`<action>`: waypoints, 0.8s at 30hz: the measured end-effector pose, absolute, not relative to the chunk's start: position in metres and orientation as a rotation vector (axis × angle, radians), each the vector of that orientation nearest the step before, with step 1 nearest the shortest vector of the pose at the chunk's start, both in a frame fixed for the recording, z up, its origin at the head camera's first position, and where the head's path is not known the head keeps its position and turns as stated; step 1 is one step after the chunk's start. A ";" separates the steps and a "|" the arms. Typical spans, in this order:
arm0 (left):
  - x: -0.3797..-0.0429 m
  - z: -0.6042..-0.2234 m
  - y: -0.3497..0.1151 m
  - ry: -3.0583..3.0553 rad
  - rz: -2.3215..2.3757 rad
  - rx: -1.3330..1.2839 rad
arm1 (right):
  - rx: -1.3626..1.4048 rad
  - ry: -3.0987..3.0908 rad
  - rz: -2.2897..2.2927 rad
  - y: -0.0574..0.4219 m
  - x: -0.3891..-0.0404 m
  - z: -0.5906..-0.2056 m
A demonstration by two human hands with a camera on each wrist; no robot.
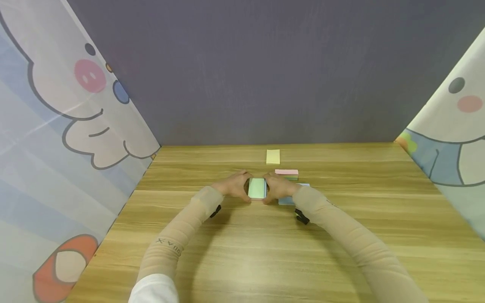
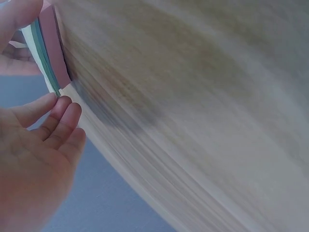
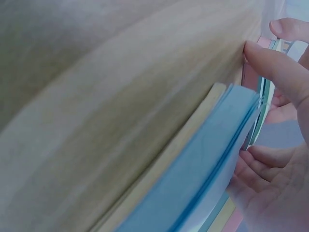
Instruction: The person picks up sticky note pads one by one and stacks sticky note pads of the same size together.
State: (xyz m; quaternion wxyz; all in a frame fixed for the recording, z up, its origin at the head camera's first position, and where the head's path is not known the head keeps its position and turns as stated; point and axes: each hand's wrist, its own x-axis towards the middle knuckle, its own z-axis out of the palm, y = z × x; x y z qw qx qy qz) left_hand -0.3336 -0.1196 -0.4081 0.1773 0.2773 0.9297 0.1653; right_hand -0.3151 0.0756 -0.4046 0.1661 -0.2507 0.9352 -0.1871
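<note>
A small stack of sticky notes (image 1: 257, 188) stands on the table between the two hands. Pale green paper tops it, with blue at its right side and pink underneath. My left hand (image 1: 235, 185) holds the stack's left side, its thumb and fingertips at the edges. From the right, my right hand (image 1: 278, 186) grips the opposite side the same way. In the left wrist view, the fingertips of the left hand (image 2: 38, 150) meet a corner of the layered pink and green stack (image 2: 54, 48). Beside the right hand (image 3: 285, 159) lies a blue and yellow sticky-note stack (image 3: 188, 166).
Behind the right hand sits a pink and green sticky-note stack (image 1: 286, 173). A yellow sticky-note pad (image 1: 273, 156) lies farther back on the wooden table (image 1: 242, 252). A dark panel (image 1: 242, 75) rises at the back edge, with printed cartoon sheets (image 1: 57, 202) on both sides.
</note>
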 end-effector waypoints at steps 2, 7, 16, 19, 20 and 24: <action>-0.334 -0.408 -0.120 2.629 0.462 0.790 | -0.713 2.664 -0.534 0.076 -0.315 -0.404; -0.333 -0.408 -0.120 2.636 0.443 0.803 | -0.712 2.659 -0.545 0.077 -0.316 -0.405; -0.330 -0.403 -0.118 2.620 0.524 0.825 | -0.739 2.648 -0.610 0.077 -0.318 -0.409; -0.330 -0.403 -0.118 2.632 0.502 0.832 | -0.736 2.642 -0.620 0.077 -0.317 -0.409; -0.330 -0.403 -0.118 2.637 0.494 0.833 | -0.734 2.641 -0.623 0.077 -0.317 -0.409; -0.330 -0.403 -0.117 2.635 0.497 0.827 | -0.734 2.643 -0.620 0.077 -0.317 -0.409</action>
